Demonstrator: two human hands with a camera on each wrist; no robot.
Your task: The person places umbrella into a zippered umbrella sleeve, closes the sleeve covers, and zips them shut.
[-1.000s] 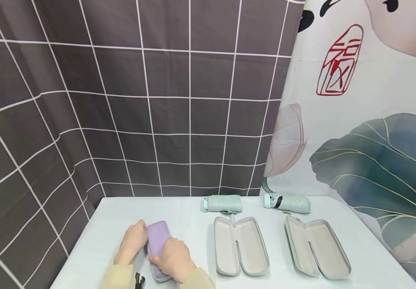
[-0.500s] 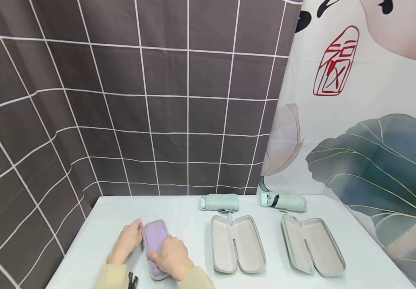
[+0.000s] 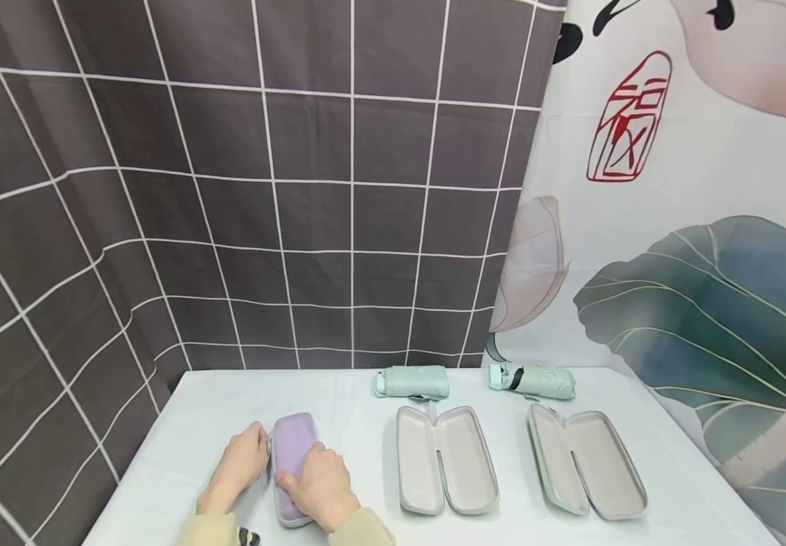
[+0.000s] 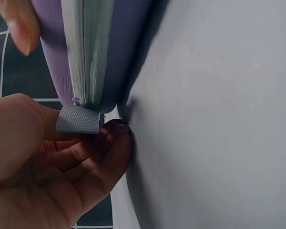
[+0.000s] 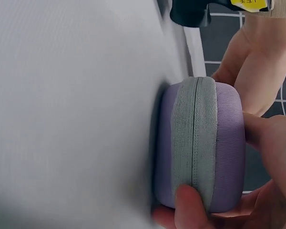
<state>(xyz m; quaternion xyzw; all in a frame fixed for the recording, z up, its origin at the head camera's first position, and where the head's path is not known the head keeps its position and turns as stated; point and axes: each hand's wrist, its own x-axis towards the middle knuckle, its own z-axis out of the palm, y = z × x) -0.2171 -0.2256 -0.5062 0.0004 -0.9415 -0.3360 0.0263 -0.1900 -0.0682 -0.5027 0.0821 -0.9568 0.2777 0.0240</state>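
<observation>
A purple zip case (image 3: 293, 447) with a grey zipper band lies closed at the left of the table. My right hand (image 3: 325, 481) holds it from the right, thumb across the top and fingers round the side. At the case's far left side is my left hand (image 3: 239, 462). The left wrist view shows its thumb and curled fingers pinching at a grey fabric tab (image 4: 79, 119) at the end of the zipper band (image 4: 86, 52). The zipper slider cannot be made out. Along the side seen in the right wrist view, the zipper (image 5: 194, 138) is closed.
Two open cases with grey linings, a middle one (image 3: 419, 462) and a right one (image 3: 608, 462), lie on the white table (image 3: 352, 425). Behind them are two folded mint-green umbrellas, one left (image 3: 413, 381), one right (image 3: 536, 381). A dark grid curtain (image 3: 318, 227) hangs behind.
My left hand has slid slightly toward me along the case's left side. The right hand keeps its hold. The whole view has shifted a little, with the cases and umbrellas otherwise unmoved.
</observation>
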